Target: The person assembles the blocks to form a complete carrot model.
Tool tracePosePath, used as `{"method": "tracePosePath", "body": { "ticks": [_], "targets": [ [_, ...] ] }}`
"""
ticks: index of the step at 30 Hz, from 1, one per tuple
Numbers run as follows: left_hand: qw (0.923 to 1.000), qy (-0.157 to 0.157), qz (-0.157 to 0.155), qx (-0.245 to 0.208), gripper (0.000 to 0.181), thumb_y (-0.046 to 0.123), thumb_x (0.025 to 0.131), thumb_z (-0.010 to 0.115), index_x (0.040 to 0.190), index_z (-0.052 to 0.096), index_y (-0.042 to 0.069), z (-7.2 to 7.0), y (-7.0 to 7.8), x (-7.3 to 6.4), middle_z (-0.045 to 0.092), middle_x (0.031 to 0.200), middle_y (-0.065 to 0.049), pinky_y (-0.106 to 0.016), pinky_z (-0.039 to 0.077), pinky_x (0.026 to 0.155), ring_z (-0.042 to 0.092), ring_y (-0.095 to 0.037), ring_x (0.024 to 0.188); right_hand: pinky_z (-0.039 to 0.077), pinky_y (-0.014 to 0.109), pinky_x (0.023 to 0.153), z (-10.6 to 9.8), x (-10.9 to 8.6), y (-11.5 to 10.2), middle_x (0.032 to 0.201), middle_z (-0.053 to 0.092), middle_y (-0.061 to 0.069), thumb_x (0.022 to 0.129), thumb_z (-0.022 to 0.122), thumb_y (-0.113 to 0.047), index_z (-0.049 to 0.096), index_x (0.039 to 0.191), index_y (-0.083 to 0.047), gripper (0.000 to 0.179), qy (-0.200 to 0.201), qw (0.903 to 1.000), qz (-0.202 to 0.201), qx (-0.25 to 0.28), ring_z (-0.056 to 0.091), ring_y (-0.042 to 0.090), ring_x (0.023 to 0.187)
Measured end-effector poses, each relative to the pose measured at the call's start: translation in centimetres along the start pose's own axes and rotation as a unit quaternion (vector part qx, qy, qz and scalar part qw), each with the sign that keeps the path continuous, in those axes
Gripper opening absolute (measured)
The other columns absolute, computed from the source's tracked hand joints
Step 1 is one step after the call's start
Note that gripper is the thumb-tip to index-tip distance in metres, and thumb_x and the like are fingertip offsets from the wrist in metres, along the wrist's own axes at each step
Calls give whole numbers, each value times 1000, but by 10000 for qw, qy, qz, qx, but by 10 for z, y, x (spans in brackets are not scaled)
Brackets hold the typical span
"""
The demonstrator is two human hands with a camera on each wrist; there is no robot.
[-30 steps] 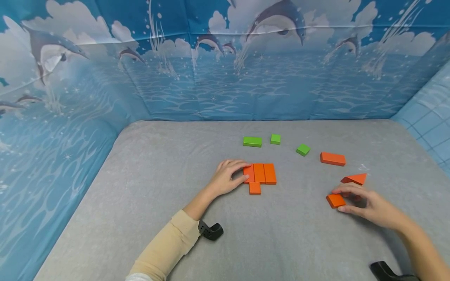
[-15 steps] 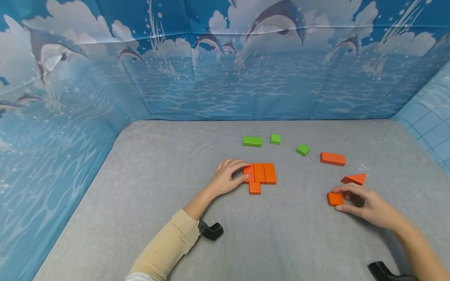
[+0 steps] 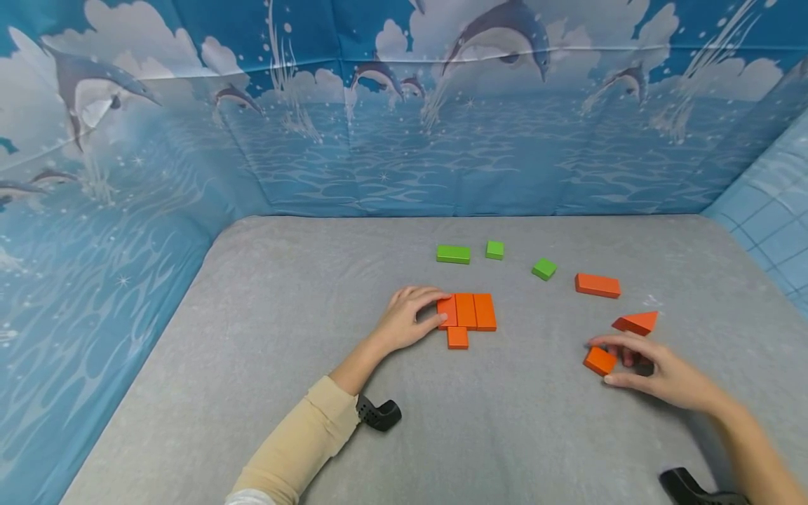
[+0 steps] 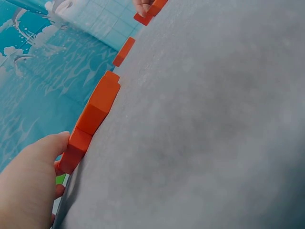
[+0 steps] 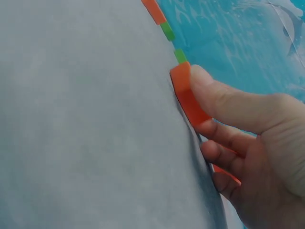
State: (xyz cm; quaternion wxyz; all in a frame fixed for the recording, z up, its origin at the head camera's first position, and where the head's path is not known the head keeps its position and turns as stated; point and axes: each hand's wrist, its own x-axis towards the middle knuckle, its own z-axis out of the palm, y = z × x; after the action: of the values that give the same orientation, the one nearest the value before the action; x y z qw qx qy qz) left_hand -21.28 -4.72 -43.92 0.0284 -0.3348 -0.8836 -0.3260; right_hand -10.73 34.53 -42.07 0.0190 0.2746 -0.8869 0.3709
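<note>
Grey cloth [image 3: 297, 294]: half-curled, your left hand [image 3: 409, 319] pinches oblong orange block [image 3: 449, 308], right hand [image 3: 656, 368] small orange block [image 3: 599, 360]; slip could skew either.

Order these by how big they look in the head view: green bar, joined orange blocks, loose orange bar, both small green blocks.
1. Joined orange blocks
2. Loose orange bar
3. Green bar
4. Left small green block and right small green block: too alike to rank

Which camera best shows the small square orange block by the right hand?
Right wrist view: the small square orange block looks biggest there, though the thumb covers some. The head view shows it smaller. The left wrist view's top shows orange blocks; I can't tell which.
</note>
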Motion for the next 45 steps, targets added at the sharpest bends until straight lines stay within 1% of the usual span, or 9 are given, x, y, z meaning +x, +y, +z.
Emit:
{"method": "tracePosePath", "body": {
  "ticks": [3,6,15,22,25,31,33,40,45],
  "targets": [
    [10000,5,29,3,38,34,90,57,126,56,21,0,0,0,52,130,2,-43,20,106,40,-18,121,34,21,56,-3,-2,1,86,51,-9,76,69,5,57,118,-4,45,-161,9998,70,88,42,4,71],
    [10000,18,41,10,38,34,90,56,126,56,21,0,-1,0,52,129,3,-43,20,106,40,-17,121,34,21,55,-4,-3,3,84,51,-8,78,66,6,58,117,-4,42,-176,9997,116,96,43,4,71],
    [10000,18,9,18,38,34,90,57,126,56,21,0,0,0,52,129,3,-44,19,106,40,-17,122,35,19,54,0,-2,5,80,52,-7,68,75,6,62,105,-7,41,260,9995,123,-113,44,4,67],
    [10000,-1,8,1,38,34,90,56,126,56,21,0,0,0,52,130,2,-44,19,106,39,-18,122,36,18,54,1,3,-2,78,52,-8,65,78,3,62,100,-8,40,369,9988,201,-250,45,3,66],
    [10000,4,15,16,38,34,90,56,126,56,21,0,0,0,52,130,2,-43,19,106,39,-18,122,37,18,56,1,11,-9,80,54,-7,65,78,2,62,100,-8,40,422,9987,169,-236,46,3,67],
    [10000,0,26,30,38,34,90,56,127,55,21,0,0,0,52,130,2,-43,18,106,38,-18,123,38,20,57,10,37,-35,82,55,-5,71,77,-5,61,102,-10,35,415,9986,304,-124,47,4,68],
    [10000,3,35,18,38,34,91,56,126,55,21,0,-1,0,52,130,2,-44,18,106,38,-18,123,39,20,57,17,47,-42,82,54,-4,72,76,-5,61,102,-10,34,413,9989,236,49,47,5,68],
    [10000,-5,17,2,38,34,91,56,126,55,22,0,-2,0,52,130,2,-44,18,106,38,-17,122,40,20,56,50,80,-58,81,55,-4,71,77,-6,62,101,-11,34,536,9980,-135,291,48,6,67],
    [10000,-6,11,18,38,34,91,56,126,55,21,-1,0,-1,52,130,3,-44,18,106,39,-17,122,41,22,56,71,96,-65,81,56,0,71,77,-6,62,99,-9,31,562,9969,-356,413,49,11,68]
  ]
}}
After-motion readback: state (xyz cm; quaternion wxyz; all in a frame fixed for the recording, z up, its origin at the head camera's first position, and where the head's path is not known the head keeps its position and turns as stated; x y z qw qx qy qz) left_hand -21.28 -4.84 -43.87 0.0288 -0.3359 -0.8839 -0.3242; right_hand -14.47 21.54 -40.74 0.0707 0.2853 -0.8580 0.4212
